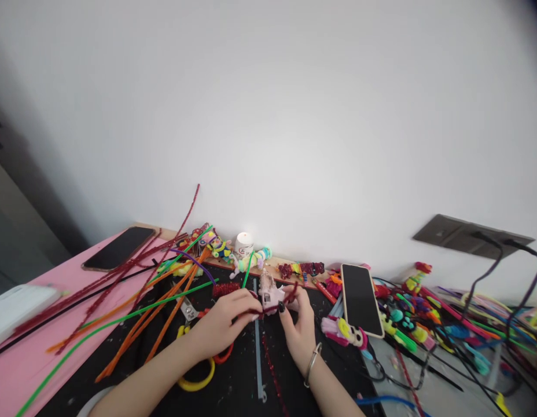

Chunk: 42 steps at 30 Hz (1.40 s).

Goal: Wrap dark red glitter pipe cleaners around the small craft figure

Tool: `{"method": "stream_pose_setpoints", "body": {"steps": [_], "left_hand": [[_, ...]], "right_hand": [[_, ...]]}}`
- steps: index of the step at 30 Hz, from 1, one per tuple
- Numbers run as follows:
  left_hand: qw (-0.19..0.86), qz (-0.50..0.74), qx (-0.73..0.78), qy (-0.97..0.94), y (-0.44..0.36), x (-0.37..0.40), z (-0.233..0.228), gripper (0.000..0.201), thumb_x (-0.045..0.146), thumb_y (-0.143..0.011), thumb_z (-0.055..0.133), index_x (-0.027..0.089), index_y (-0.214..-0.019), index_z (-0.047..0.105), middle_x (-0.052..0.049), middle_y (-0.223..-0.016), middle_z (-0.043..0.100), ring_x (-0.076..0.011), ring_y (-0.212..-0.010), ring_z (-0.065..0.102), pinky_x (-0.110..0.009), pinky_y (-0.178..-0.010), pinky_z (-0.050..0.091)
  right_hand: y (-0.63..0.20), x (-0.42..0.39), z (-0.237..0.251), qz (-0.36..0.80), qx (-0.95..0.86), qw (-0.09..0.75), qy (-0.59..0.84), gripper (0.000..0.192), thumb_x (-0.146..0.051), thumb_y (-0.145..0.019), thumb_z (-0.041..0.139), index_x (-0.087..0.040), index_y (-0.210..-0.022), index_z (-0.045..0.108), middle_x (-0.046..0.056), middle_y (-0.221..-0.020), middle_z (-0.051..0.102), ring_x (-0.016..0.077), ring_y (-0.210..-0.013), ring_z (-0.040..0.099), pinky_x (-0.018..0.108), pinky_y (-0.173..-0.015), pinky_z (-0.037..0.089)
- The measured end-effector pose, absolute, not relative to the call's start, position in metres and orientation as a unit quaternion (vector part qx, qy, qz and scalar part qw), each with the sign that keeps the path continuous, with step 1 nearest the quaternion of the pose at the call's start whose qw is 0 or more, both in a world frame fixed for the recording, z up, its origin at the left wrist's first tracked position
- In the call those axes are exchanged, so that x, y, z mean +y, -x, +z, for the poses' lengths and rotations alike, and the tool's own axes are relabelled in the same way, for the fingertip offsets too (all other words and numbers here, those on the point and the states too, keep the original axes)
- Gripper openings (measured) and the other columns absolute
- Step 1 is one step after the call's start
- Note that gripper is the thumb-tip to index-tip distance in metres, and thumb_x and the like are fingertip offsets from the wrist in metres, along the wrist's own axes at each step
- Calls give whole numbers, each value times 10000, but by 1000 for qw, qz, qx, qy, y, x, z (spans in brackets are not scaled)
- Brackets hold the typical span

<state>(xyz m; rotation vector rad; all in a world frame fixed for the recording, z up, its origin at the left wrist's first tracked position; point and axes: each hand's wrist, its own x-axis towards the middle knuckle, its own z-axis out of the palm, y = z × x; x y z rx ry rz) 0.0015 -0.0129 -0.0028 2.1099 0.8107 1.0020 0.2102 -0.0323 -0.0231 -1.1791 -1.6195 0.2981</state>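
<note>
My left hand (225, 321) and my right hand (300, 330) meet over a black mat (234, 388) at the table's middle. Between them they hold a small pink glittery piece (271, 294) with a dark red glitter pipe cleaner (268, 310) wound around it. The left fingers pinch the pipe cleaner's end; the right fingers, with dark nails, grip the pink piece. A silver bangle (312, 364) circles my right wrist.
Long orange, green and red pipe cleaners (133, 315) fan out to the left. Phones lie at back left (118, 248) and right of my hands (359, 298). Small craft figures (251, 259), a white jar (244, 243), scissors with yellow and red handles (199, 379) and cables (503, 278) crowd the table.
</note>
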Motion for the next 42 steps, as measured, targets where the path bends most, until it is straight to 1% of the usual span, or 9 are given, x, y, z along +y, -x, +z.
{"method": "stream_pose_setpoints", "body": {"steps": [2, 5, 9, 13, 16, 19, 26, 31, 42], "left_hand": [[310, 369, 288, -828, -3, -17, -2, 247, 108, -956, 482, 205, -977, 708, -62, -961, 664, -174, -885, 633, -270, -817, 499], [314, 378, 292, -821, -5, -19, 0, 245, 111, -956, 480, 195, -970, 709, -68, -957, 668, -177, -888, 641, -263, -811, 495], [371, 399, 341, -766, -7, -18, 4, 142, 151, -901, 567, 188, -886, 703, -47, -878, 676, -183, -813, 634, -279, -762, 487], [487, 418, 370, -671, -10, -15, 2, 51, 207, -846, 634, 187, -853, 680, -23, -824, 665, -177, -759, 615, -277, -706, 482], [557, 431, 367, -608, -9, -12, -2, 60, 244, -836, 663, 188, -859, 663, -3, -799, 652, -166, -752, 608, -274, -716, 487], [567, 447, 368, -586, -7, -9, -7, 81, 250, -823, 688, 183, -863, 666, 8, -783, 637, -153, -736, 590, -272, -723, 485], [573, 485, 383, -538, -5, -5, -11, 174, 234, -763, 741, 180, -908, 662, -6, -821, 649, -165, -759, 601, -284, -725, 494], [578, 502, 386, -515, -7, -6, -9, 229, 246, -745, 754, 189, -944, 655, -7, -826, 658, -168, -758, 611, -283, -722, 496], [560, 519, 405, -503, -10, -10, -5, 252, 253, -732, 749, 195, -953, 644, 24, -758, 623, -159, -699, 608, -271, -683, 491]], "right_hand": [[-205, -36, -24, 150, -656, 548, 497, 64, -268, -896, 562, -210, -913, 582, 26, -810, 640, 200, -712, 606, 312, -674, 497], [-198, -38, -26, 177, -610, 577, 513, 144, -278, -906, 548, -212, -778, 561, -9, -688, 596, 167, -607, 559, 277, -607, 465], [-194, -37, -26, 240, -551, 597, 531, 229, -372, -888, 589, -200, -737, 575, -5, -658, 589, 164, -590, 543, 275, -586, 461], [-190, -35, -25, 294, -512, 610, 529, 302, -459, -833, 665, -195, -713, 581, -6, -637, 573, 159, -572, 525, 271, -558, 458], [-188, -36, -25, 325, -496, 616, 518, 330, -486, -807, 702, -193, -707, 588, -17, -620, 551, 143, -536, 490, 261, -523, 441], [-187, -37, -25, 337, -496, 621, 506, 341, -488, -821, 700, -189, -692, 600, -30, -592, 518, 128, -505, 444, 250, -493, 415], [-187, -39, -25, 325, -539, 615, 475, 325, -403, -864, 659, -186, -632, 592, -30, -546, 508, 128, -496, 448, 239, -483, 399], [-186, -42, -23, 276, -624, 569, 460, 276, -279, -888, 593, -184, -629, 610, -9, -564, 568, 142, -518, 513, 242, -512, 419], [-182, -48, -17, 187, -714, 515, 436, 227, -188, -935, 523, -190, -797, 703, 32, -686, 694, 172, -595, 625, 247, -566, 472]]}}
